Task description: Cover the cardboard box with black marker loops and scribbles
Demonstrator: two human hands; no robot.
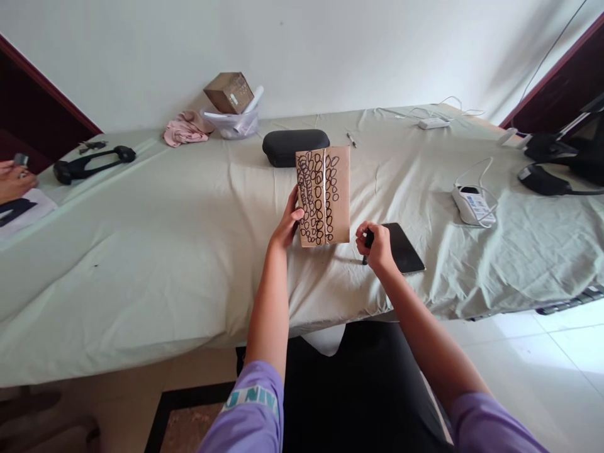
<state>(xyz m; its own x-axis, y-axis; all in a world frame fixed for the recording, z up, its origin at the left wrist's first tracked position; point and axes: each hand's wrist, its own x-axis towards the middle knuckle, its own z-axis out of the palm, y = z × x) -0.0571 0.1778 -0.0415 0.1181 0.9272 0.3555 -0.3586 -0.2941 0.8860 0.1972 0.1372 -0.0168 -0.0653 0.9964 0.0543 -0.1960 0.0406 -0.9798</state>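
My left hand is closed on the left edge of a brown cardboard box, with the thumb on its front face. Rows of hand-drawn black loops cover the left and middle of that face, and a pale seam runs down it. To the right of the box, apart from it, my right hand is closed around a black marker, mostly hidden by the fingers. A flat black tablet-like slab lies on the cloth just behind and right of that hand.
Behind the box sits a black zip case, with a pen nearby. A clear basket holding another carton and a pink cloth stand back left. Power strips lie right. Another person's hand shows far left.
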